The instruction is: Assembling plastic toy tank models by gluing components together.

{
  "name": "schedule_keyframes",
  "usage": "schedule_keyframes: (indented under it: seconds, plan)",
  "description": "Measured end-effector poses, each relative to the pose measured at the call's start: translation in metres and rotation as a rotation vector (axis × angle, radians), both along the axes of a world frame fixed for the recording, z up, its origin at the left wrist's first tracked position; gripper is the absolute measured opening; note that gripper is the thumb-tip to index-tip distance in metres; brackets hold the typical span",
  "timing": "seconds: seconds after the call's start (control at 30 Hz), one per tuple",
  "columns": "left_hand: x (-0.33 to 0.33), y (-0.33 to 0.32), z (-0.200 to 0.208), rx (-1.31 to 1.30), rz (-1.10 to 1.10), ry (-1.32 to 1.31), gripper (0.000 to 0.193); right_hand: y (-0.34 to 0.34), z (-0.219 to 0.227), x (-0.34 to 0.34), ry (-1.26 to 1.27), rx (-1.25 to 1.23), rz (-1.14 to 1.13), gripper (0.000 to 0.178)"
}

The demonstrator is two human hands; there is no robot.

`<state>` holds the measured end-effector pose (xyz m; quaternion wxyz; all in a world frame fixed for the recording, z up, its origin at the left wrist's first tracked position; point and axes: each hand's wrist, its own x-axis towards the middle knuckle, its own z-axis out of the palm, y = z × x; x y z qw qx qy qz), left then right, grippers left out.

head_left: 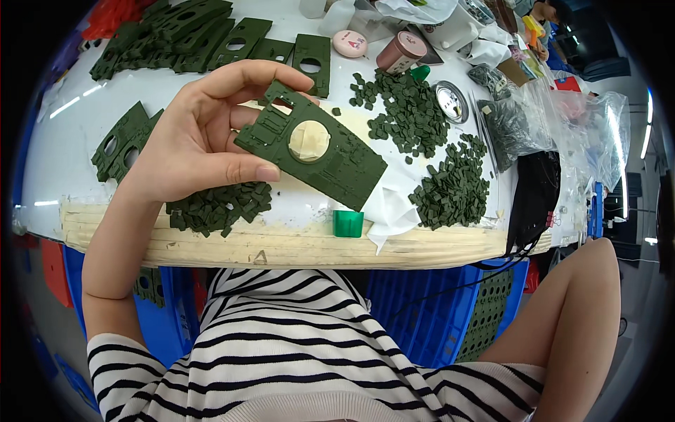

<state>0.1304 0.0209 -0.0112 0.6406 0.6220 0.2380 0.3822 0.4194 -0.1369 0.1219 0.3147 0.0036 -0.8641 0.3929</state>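
My left hand [179, 137] is raised above the table, closed on a dark green model tank hull panel [344, 167]. Its thumb presses the near edge while the fingers curl behind the far edge. The panel is tilted, and pale tape [309, 141] fills its round opening. Below that hand lies a heap of small dark green pieces [221, 211]. Just under the panel's lower corner stands a small bright green cup or cap [348, 224], beside a crumpled white tissue [392, 211]. My right arm [562, 309] bends at the right side; its hand is out of the picture.
More hull panels [179, 32] are stacked at the far left, others [119, 144] nearer. Two heaps of green pieces [411, 116] [453, 186] lie right of centre, near a metal lid [451, 102] and pinkish canister [401, 53]. Plastic bags [517, 126] crowd the right. Blue crates [422, 309] stand below.
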Motion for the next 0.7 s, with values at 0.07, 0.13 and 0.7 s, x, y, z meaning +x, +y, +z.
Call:
schedule_keyframes:
  seconds: [0.07, 0.13, 0.7]
  plan:
    - [0.000, 0.000, 0.000, 0.032, 0.010, -0.008, 0.076, -0.002, 0.000, 0.000, -0.001, 0.001, -0.006, 0.011]
    - [0.000, 0.001, -0.005, 0.076, 0.039, -0.033, 0.076, -0.004, -0.001, -0.001, 0.005, -0.005, -0.006, 0.011]
    - [0.000, -0.002, 0.003, 0.076, 0.037, -0.028, 0.074, -0.012, -0.004, -0.004, 0.011, 0.004, -0.012, 0.012]
